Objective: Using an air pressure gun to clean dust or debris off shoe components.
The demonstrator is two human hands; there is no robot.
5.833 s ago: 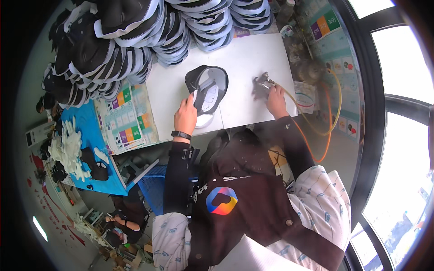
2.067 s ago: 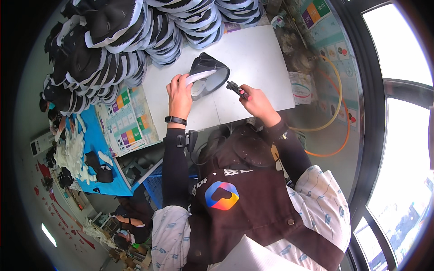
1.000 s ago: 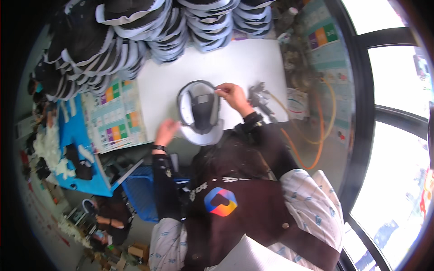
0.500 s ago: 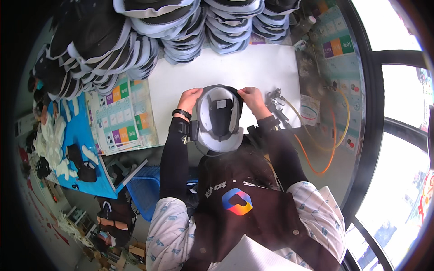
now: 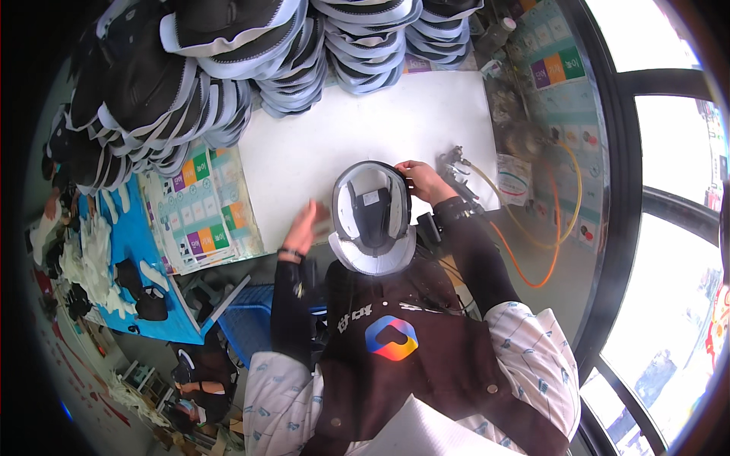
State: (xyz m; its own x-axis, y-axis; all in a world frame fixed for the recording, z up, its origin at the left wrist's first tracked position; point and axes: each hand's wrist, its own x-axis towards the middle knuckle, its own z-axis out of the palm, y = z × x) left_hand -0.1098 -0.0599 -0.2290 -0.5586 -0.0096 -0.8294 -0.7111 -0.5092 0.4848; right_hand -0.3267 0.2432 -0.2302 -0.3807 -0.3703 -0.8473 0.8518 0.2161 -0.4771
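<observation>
A cap [image 5: 371, 214] with a dark crown, grey lining and white brim is turned inside up at the near edge of the white table [image 5: 365, 121]. My right hand [image 5: 423, 181] grips its right rim. My left hand [image 5: 304, 226] is off the cap, a short way to its left over the table edge, with the fingers apart, blurred and holding nothing. A small metal hand tool [image 5: 456, 163] lies on the table just right of my right hand, with a hose running from it.
Tall stacks of dark and pale caps [image 5: 228, 68] fill the table's far and left sides. Coloured chart sheets [image 5: 199, 207] lie to the left, beside a blue surface [image 5: 144, 251] with white pieces. Orange and yellow hoses [image 5: 544, 228] loop at the right. A blue crate [image 5: 247, 327] sits below.
My left hand has let go of the cap and moved out to the left. My right hand still holds the cap. Earlier the right hand held the metal tool, which now lies on the table.
</observation>
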